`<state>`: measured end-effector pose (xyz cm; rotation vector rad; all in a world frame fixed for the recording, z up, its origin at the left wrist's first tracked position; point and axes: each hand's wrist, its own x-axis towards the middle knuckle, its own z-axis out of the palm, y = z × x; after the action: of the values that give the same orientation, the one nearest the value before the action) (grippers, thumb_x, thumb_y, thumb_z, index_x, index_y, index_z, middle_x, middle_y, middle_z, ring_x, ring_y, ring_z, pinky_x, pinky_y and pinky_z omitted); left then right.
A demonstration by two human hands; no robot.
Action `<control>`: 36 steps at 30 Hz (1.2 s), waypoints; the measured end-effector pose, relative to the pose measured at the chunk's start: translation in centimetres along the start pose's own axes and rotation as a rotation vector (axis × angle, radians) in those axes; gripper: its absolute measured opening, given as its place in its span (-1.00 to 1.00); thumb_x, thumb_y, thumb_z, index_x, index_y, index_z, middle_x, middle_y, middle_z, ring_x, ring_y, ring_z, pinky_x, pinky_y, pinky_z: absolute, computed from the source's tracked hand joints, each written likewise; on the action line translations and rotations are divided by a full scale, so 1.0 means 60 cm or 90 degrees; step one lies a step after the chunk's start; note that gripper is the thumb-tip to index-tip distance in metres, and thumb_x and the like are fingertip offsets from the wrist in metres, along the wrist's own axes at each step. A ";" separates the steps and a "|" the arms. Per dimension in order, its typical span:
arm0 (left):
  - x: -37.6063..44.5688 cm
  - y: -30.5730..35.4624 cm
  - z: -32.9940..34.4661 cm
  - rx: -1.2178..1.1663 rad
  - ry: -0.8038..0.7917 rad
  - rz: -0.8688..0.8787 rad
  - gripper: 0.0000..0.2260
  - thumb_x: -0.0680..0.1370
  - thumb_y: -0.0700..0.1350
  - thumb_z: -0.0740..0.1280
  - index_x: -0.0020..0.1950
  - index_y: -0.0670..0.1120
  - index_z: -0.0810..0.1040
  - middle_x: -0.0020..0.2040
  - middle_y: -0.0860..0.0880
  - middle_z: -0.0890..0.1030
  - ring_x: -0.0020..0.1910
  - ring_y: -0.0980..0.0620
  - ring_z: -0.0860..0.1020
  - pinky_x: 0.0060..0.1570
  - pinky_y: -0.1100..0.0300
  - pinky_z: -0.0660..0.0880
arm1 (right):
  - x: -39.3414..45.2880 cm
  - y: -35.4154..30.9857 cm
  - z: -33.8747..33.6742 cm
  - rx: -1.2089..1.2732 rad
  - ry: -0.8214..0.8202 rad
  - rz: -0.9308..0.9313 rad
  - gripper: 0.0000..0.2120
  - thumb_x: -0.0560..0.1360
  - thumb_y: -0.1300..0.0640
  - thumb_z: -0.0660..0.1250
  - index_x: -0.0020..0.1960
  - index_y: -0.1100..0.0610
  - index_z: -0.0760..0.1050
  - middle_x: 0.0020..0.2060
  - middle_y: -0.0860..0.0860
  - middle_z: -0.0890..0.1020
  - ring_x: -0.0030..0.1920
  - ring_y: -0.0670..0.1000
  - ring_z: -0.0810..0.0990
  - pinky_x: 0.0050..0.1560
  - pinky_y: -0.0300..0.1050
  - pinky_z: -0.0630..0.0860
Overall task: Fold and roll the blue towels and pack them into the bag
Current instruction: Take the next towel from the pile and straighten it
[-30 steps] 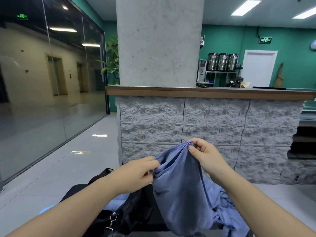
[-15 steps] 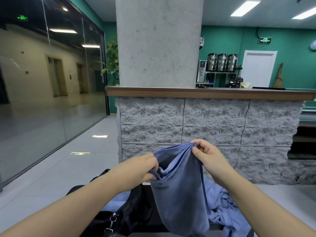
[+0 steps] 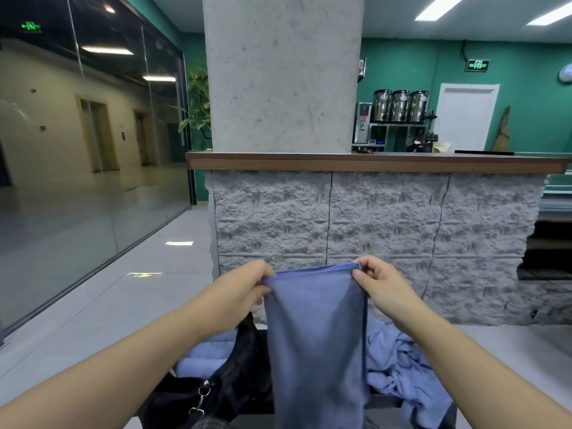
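A folded blue towel [image 3: 315,339] hangs straight down in front of me, its top edge pulled flat and level. My left hand [image 3: 244,289] pinches its top left corner and my right hand [image 3: 379,283] pinches its top right corner. Below on the left stands an open black bag [image 3: 216,388] with light blue rolled towels [image 3: 204,357] showing inside it. A loose heap of blue towels [image 3: 399,370] lies to the right of the hanging towel, partly hidden by it.
A grey stone-faced counter [image 3: 387,224] with a wooden top stands just beyond my hands, under a concrete pillar [image 3: 281,72]. A glass wall [image 3: 77,150] runs along the left above a pale tiled floor [image 3: 130,292]. Urns [image 3: 400,106] stand at the back.
My hands have drawn apart, stretching the bunched top edge of the towel into a flat straight line. The towel now hangs smooth and wider than before.
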<state>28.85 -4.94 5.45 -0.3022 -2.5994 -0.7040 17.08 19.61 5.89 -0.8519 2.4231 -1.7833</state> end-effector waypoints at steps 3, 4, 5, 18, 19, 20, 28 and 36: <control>-0.002 0.024 -0.004 -0.229 0.008 -0.032 -0.93 0.53 -0.09 0.24 -0.13 0.06 0.40 -0.34 0.09 0.45 -0.34 0.08 0.38 -0.26 0.15 0.34 | 0.005 0.014 0.003 -0.080 0.008 0.019 -0.84 0.59 0.23 0.18 -0.12 0.09 0.47 -0.30 0.00 0.50 -0.26 -0.03 0.40 -0.23 -0.14 0.29; -0.003 0.032 -0.009 -0.168 -0.019 -0.014 -0.89 0.53 -0.09 0.26 -0.15 0.09 0.39 -0.33 0.16 0.45 -0.34 0.16 0.37 -0.25 0.20 0.32 | 0.005 0.014 0.007 -0.101 0.009 0.020 -0.84 0.60 0.22 0.17 -0.13 0.08 0.45 -0.33 -0.02 0.47 -0.31 -0.04 0.37 -0.29 -0.17 0.27; -0.003 0.040 -0.016 -0.028 -0.064 0.007 -0.87 0.54 -0.09 0.27 -0.12 0.12 0.38 -0.29 0.21 0.47 -0.31 0.23 0.39 -0.23 0.24 0.32 | 0.005 0.012 0.012 -0.118 0.010 0.019 -0.85 0.60 0.21 0.16 -0.11 0.09 0.44 -0.35 -0.02 0.45 -0.34 -0.04 0.35 -0.33 -0.19 0.25; 0.016 -0.080 0.014 0.523 -0.036 0.149 -0.84 0.33 -0.01 0.53 -0.29 -0.02 0.60 -0.05 -0.02 0.61 -0.27 -0.03 0.58 -0.45 0.16 0.51 | 0.007 0.072 0.068 -0.147 0.054 0.016 -0.85 0.61 0.17 0.13 -0.10 0.05 0.40 -0.26 0.09 0.53 -0.29 0.06 0.42 -0.32 -0.10 0.32; 0.022 -0.093 0.024 0.462 -0.047 0.145 -0.88 0.37 -0.05 0.50 -0.26 -0.04 0.60 -0.07 -0.02 0.63 -0.26 -0.05 0.60 -0.40 0.15 0.54 | 0.012 0.085 0.073 -0.140 0.046 0.031 -0.85 0.61 0.17 0.13 -0.11 0.04 0.40 -0.26 0.08 0.52 -0.30 0.04 0.40 -0.32 -0.11 0.32; 0.028 -0.104 0.033 0.387 -0.057 0.125 -0.92 0.41 -0.07 0.45 -0.23 -0.06 0.62 -0.08 -0.01 0.64 -0.21 -0.06 0.61 -0.31 0.14 0.57 | 0.016 0.097 0.077 -0.129 0.041 0.044 -0.83 0.61 0.18 0.14 -0.13 0.02 0.39 -0.27 0.06 0.52 -0.29 0.03 0.40 -0.31 -0.11 0.35; 0.042 -0.163 0.102 0.049 -0.048 -0.151 -0.83 0.46 -0.13 0.42 -0.23 0.03 0.44 -0.31 0.13 0.53 -0.31 0.20 0.48 -0.22 0.23 0.44 | 0.051 0.173 0.092 -0.037 0.015 0.093 -0.78 0.59 0.23 0.20 -0.14 -0.05 0.42 -0.31 -0.10 0.51 -0.36 -0.19 0.44 -0.25 -0.23 0.41; 0.060 -0.235 0.194 -0.069 -0.113 -0.234 -0.76 0.52 -0.22 0.28 0.03 0.13 0.44 -0.08 0.14 0.51 -0.12 0.19 0.50 -0.06 0.37 0.41 | 0.090 0.287 0.130 -0.028 -0.038 0.209 -0.89 0.60 0.22 0.18 -0.06 0.08 0.43 -0.29 -0.03 0.48 -0.36 -0.08 0.46 -0.29 -0.35 0.41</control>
<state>17.21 -10.48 -8.00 0.0915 -2.8246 -0.9836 7.86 13.88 -10.51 -0.4663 2.4007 -1.5688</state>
